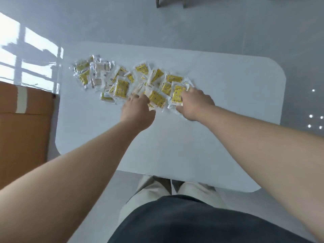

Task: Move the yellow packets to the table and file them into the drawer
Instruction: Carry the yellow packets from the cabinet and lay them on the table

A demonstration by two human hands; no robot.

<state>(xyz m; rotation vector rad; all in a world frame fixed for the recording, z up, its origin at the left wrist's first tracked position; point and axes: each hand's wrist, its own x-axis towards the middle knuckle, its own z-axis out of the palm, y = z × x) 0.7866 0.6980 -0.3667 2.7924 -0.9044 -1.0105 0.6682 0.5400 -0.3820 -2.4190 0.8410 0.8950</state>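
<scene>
Several yellow packets point(121, 87) in clear wrappers lie in a loose spread across the far left and middle of the white table point(219, 137). My left hand point(138, 111) rests at the near edge of the spread, fingers on a packet point(157, 99). My right hand point(194, 104) lies on the right end of the spread, fingers curled around one yellow packet point(178, 95). No drawer is in view.
An open brown cardboard box point(24, 134) stands to the left of the table. The grey floor surrounds the table, with chair legs point(171, 2) at the far edge of the view. My legs are under the near table edge.
</scene>
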